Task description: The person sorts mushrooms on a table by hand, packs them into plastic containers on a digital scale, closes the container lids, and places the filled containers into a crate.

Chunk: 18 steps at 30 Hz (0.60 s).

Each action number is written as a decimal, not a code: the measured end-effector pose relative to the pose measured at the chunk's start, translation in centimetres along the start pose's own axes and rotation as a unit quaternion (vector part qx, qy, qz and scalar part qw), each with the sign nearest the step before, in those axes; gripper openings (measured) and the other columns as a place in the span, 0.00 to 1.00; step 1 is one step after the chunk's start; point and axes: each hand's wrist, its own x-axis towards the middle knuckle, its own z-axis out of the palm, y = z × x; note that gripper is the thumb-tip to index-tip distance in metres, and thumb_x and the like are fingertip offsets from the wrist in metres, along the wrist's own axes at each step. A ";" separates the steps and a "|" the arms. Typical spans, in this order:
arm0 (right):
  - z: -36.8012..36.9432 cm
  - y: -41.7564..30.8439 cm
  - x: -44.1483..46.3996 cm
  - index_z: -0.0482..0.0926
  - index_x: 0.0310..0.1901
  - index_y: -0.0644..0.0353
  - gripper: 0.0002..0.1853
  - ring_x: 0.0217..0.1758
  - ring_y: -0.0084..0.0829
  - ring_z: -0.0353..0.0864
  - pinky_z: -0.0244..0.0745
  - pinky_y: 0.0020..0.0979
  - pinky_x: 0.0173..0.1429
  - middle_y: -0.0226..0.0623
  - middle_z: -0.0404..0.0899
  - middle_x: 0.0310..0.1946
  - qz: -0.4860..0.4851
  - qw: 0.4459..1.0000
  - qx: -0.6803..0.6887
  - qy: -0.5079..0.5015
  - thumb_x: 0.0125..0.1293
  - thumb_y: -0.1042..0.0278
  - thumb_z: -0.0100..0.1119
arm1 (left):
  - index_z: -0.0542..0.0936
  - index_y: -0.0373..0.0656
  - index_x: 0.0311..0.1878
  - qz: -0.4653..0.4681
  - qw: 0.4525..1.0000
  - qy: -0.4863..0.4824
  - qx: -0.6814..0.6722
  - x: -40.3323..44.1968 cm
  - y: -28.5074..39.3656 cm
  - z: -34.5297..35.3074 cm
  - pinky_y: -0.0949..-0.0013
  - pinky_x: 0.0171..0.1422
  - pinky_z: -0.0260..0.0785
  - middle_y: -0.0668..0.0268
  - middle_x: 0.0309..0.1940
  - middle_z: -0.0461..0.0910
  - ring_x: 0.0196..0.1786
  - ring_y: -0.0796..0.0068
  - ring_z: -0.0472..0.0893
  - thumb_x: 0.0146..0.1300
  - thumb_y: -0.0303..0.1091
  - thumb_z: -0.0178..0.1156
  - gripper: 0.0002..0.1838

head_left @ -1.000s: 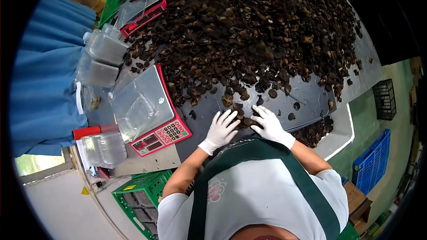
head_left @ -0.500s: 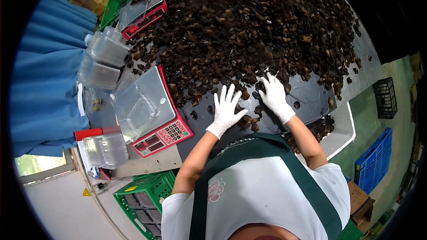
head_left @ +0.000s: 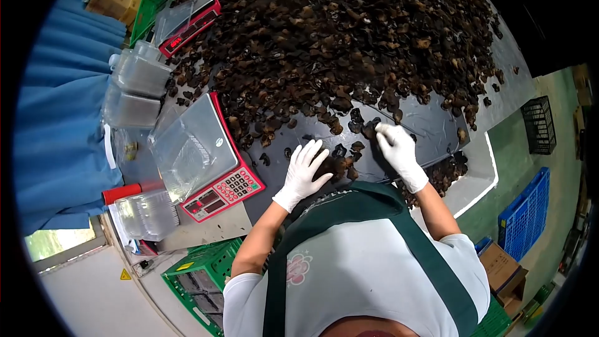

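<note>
Apparently at hand-picking, with left hand [head_left: 304, 173] spread wide beside loose dark fungus pieces [head_left: 340, 165], right hand [head_left: 399, 153] narrowed at another piece [head_left: 370, 129], hold impossible to tell, likely calling for a light pinch, main heap [head_left: 349, 43] beyond both.

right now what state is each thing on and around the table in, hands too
left hand: gloved, open, palm down
right hand: gloved, fingers bent at a dark piece; grip unclear
near scale: plastic film on its plate
far scale: display lit red, digits unreadable
clear containers: stacked
heap: loose, spread out
white bin: open, dark pieces inside
</note>
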 end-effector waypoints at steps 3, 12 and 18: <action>0.3 0.9 1.9 0.80 0.49 0.58 0.16 0.55 0.42 0.77 0.72 0.37 0.58 0.43 0.79 0.52 -0.015 0.991 -0.114 0.060 0.58 0.66 0.65 | 0.65 0.48 0.69 -0.068 0.997 -0.031 -0.002 2.0 1.3 0.0 0.39 0.73 0.46 0.51 0.73 0.55 0.75 0.49 0.54 0.48 0.53 0.71 0.46; 4.0 -2.1 -3.3 0.76 0.58 0.55 0.26 0.68 0.50 0.65 0.63 0.45 0.68 0.47 0.68 0.65 -0.170 0.961 -0.105 -0.189 0.56 0.61 0.66 | 0.78 0.48 0.54 -0.022 0.999 -0.029 0.041 1.0 0.2 1.0 0.39 0.72 0.48 0.60 0.65 0.68 0.71 0.55 0.62 0.55 0.45 0.66 0.24; 2.6 -3.3 -1.1 0.80 0.54 0.52 0.19 0.56 0.40 0.77 0.73 0.37 0.61 0.35 0.78 0.56 -0.080 0.977 0.038 -0.193 0.61 0.58 0.62 | 0.75 0.47 0.59 -0.094 0.992 0.078 -0.006 -1.9 0.0 -0.3 0.47 0.74 0.48 0.58 0.67 0.67 0.71 0.57 0.64 0.54 0.38 0.68 0.27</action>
